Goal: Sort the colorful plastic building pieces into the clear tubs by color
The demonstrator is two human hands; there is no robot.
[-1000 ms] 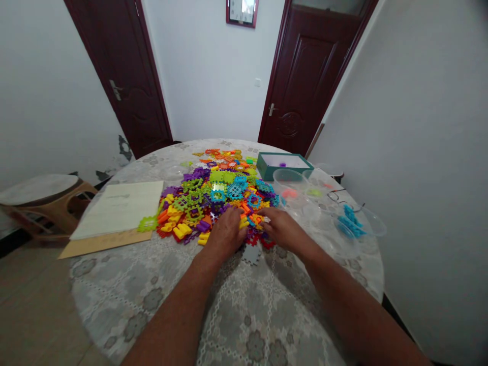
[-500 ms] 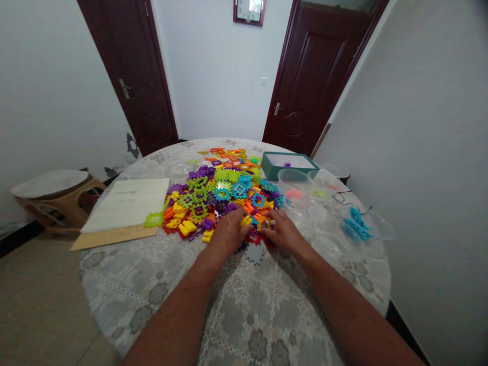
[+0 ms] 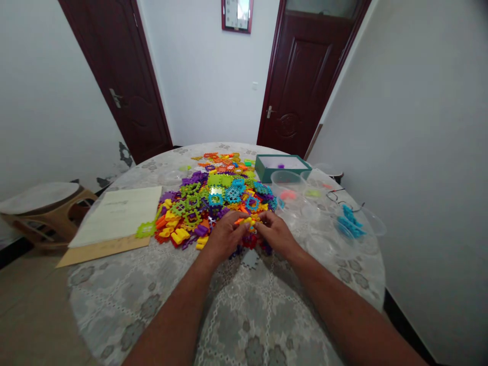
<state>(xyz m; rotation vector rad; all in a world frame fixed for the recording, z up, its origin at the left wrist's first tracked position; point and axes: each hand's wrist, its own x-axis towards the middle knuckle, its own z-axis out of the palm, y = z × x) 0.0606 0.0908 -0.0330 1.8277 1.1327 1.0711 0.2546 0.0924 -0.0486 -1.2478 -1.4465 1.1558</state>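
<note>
My left hand (image 3: 225, 238) and my right hand (image 3: 277, 235) meet at the near edge of a heap of plastic building pieces (image 3: 192, 203). Between their fingertips is a small cluster of yellow and orange building pieces (image 3: 250, 222), pinched from both sides. Fingers partly cover it, so its exact shape is hard to make out. Just below lie red pieces (image 3: 250, 241) and a grey notched plate (image 3: 250, 259). Blue square frames (image 3: 252, 203) and green notched frames rest on the heap beyond my hands. Yellow tube-shaped pieces (image 3: 180, 236) lie left of my left hand.
Right of the heap stand clear plastic cups and bowls (image 3: 328, 244), one with blue pieces (image 3: 351, 221) by it. Behind them is a green box (image 3: 263, 170). An open notebook (image 3: 114, 216) lies left on the round table (image 3: 160, 315). A stool (image 3: 46, 203) stands beyond.
My hands have drawn closer together, and their fingertips now meet around the yellow and orange pieces. The whole view has shifted slightly, so the table appears further left and lower.
</note>
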